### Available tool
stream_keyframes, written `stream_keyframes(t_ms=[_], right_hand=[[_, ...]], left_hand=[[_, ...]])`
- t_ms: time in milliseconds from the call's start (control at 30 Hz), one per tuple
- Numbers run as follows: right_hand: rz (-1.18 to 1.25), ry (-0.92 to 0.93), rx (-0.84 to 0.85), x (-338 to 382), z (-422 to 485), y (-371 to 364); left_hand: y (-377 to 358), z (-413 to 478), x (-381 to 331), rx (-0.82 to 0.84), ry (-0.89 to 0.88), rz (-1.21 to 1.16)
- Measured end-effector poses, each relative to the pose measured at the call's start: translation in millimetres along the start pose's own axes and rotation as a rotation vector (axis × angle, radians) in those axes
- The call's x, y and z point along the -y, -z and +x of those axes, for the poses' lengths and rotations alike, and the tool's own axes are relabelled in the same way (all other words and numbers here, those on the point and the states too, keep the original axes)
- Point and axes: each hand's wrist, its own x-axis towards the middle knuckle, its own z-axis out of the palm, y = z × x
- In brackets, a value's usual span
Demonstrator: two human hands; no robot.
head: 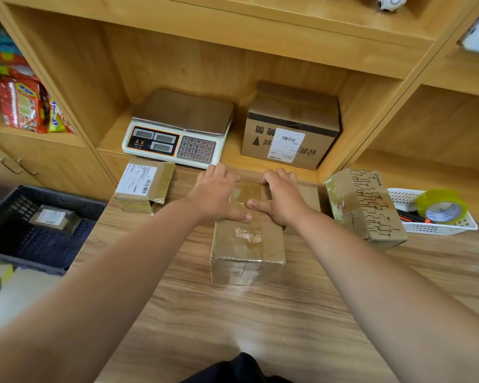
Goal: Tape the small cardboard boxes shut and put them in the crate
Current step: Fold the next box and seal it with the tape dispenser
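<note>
A small cardboard box (248, 244) with shiny tape on it lies in the middle of the wooden table (260, 313). My left hand (217, 193) and my right hand (281, 197) both rest flat on its far top, thumbs nearly meeting, fingers bent over the far edge. A labelled small box (143, 186) sits to the left. A printed box (367, 207) stands tilted to the right. The dark crate (17, 252) sits lower at the left, with one small box (53, 218) inside. A tape roll (441, 207) lies in a white basket (437, 228).
A weighing scale (179, 128) and a larger cardboard box (291, 125) occupy the shelf behind the table. Snack packets (25, 103) fill the shelf at the far left. An orange-handled tool lies in the basket beside the tape.
</note>
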Motion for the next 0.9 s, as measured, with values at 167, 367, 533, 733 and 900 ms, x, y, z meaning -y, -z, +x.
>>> stream_keyframes(t_ms=[167,367,533,733,900], right_hand=[[0.146,-0.042,-0.055,0,10,-3],[0.197,-0.028,-0.093,-3,14,-6],[0.071,0.018,0.018,-7,9,-1],[-0.023,0.061,0.183,-5,-9,8],[-0.069,0.054,0.337,-3,-21,7]], left_hand=[[-2,11,8,-0.013,0.019,-0.145],[-10,18,13,-0.067,0.079,-0.336],[-17,17,13,-0.142,0.134,-0.42],[-19,18,12,-0.156,0.157,-0.447],[-26,19,15,-0.222,0.137,-0.531]])
